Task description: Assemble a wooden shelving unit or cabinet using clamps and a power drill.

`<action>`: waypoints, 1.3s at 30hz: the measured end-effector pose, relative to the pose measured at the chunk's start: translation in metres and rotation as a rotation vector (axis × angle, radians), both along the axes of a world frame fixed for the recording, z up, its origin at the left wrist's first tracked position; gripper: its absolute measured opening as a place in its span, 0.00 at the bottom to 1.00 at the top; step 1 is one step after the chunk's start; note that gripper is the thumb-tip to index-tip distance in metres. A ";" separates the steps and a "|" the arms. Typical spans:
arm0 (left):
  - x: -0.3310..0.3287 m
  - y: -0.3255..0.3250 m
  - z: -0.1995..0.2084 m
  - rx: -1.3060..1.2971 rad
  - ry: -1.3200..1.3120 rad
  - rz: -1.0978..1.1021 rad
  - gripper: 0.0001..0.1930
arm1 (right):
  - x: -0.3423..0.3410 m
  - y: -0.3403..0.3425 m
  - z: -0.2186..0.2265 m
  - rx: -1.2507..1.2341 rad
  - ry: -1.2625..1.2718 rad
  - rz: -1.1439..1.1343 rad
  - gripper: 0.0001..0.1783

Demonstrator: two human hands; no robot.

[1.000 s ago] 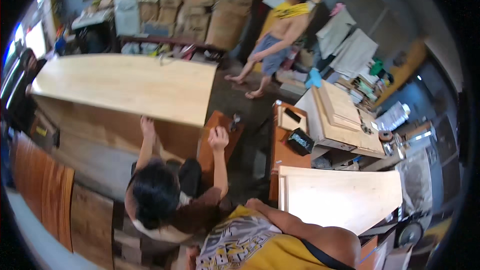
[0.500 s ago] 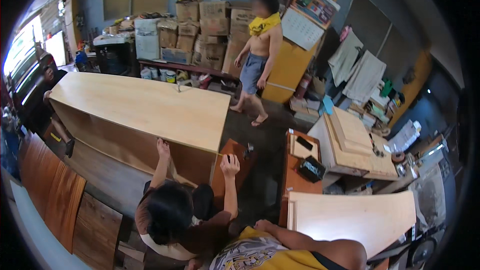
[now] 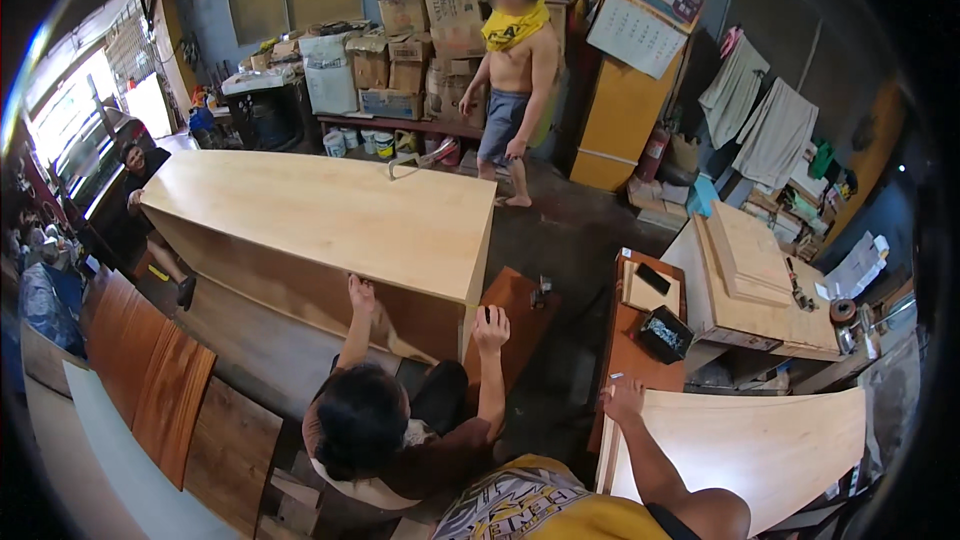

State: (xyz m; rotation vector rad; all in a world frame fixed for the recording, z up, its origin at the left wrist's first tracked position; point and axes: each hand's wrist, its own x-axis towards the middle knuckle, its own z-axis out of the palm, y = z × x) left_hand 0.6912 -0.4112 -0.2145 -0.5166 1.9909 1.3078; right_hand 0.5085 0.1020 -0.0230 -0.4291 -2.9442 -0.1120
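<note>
My right hand (image 3: pixel 624 404) reaches out at the near corner of a pale wood panel (image 3: pixel 740 430), beside the reddish-brown bench (image 3: pixel 635 365). Its fingers are curled together, and a small light-coloured bit shows by the fingertips, too small to name. My left hand is out of view. In front of me, a crouching person (image 3: pixel 362 420) has one hand on the edge of a long pale wooden cabinet (image 3: pixel 330 215) lying down. That person's other hand holds a small dark object, likely a tape measure (image 3: pixel 489 316), at the cabinet's near corner.
A person (image 3: pixel 520 70) with a yellow cloth stands beyond the cabinet; another (image 3: pixel 150 180) is at its far left end. A black box (image 3: pixel 665 333) and a phone (image 3: pixel 653 279) lie on the bench. Brown boards (image 3: pixel 150 380) lean at left; cardboard boxes (image 3: pixel 455 20) are stacked behind.
My right hand has moved from near my body out to the pale panel's corner by the bench. The view has shifted. The standing person has turned toward the cabinet.
</note>
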 end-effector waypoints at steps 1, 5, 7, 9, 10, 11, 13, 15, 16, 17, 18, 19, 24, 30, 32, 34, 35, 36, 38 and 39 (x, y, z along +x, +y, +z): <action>0.002 0.002 0.000 -0.005 -0.003 0.003 0.12 | 0.009 0.004 -0.008 0.062 0.040 0.003 0.16; 0.014 -0.003 0.002 -0.036 -0.012 0.005 0.13 | 0.020 0.004 -0.023 -0.136 -0.162 -0.123 0.18; 0.024 -0.006 0.006 -0.056 -0.018 0.002 0.14 | 0.020 -0.008 -0.010 -0.150 -0.160 -0.115 0.19; 0.024 -0.003 0.006 -0.070 -0.021 -0.011 0.15 | 0.018 -0.011 -0.008 -0.151 -0.102 -0.133 0.20; 0.023 -0.003 0.007 -0.076 -0.019 -0.022 0.15 | 0.020 -0.010 -0.008 -0.163 -0.096 -0.125 0.20; 0.021 -0.003 0.009 -0.083 -0.020 -0.033 0.16 | 0.024 -0.008 -0.007 -0.169 -0.103 -0.135 0.20; 0.024 -0.003 0.011 -0.098 -0.022 -0.055 0.16 | 0.027 -0.003 -0.014 -0.170 -0.056 -0.144 0.21; 0.031 -0.007 0.011 -0.124 -0.027 -0.061 0.17 | 0.029 -0.013 -0.002 -0.237 0.009 -0.078 0.21; 0.031 -0.007 0.012 -0.132 -0.031 -0.067 0.17 | 0.029 -0.016 0.006 -0.276 0.091 -0.028 0.21; 0.029 -0.007 0.012 -0.140 -0.031 -0.072 0.18 | 0.029 -0.015 0.006 -0.252 0.030 -0.004 0.21; 0.030 -0.010 0.013 -0.153 -0.036 -0.079 0.18 | 0.028 -0.016 0.006 -0.263 0.038 0.002 0.21; 0.036 -0.009 0.012 -0.170 -0.042 -0.092 0.18 | 0.032 -0.017 0.015 -0.242 -0.093 0.005 0.20; 0.030 -0.009 0.024 -0.246 -0.217 0.051 0.24 | 0.031 -0.009 0.000 -0.209 -0.227 -0.012 0.12; 0.054 -0.020 0.046 -0.344 -0.156 0.239 0.22 | 0.027 -0.016 0.007 -0.234 -0.178 0.012 0.08; 0.062 -0.020 0.049 -0.352 -0.153 0.321 0.21 | 0.025 -0.021 0.005 -0.208 -0.215 -0.005 0.10; 0.071 -0.027 0.049 -0.388 -0.144 0.351 0.19 | 0.027 -0.032 0.006 -0.199 0.056 0.046 0.15; 0.082 -0.041 0.025 -0.390 -0.118 0.298 0.18 | 0.031 -0.037 0.011 -0.193 0.064 0.073 0.15; 0.087 -0.051 0.009 -0.379 -0.110 0.338 0.18 | 0.035 -0.043 0.010 -0.145 0.133 0.040 0.19; 0.097 -0.060 -0.015 -0.325 -0.085 0.290 0.17 | 0.057 -0.050 0.007 -0.169 0.095 -0.086 0.34; 0.097 -0.063 -0.013 -0.282 -0.053 0.292 0.17 | 0.075 -0.051 0.000 -0.152 0.014 -0.224 0.45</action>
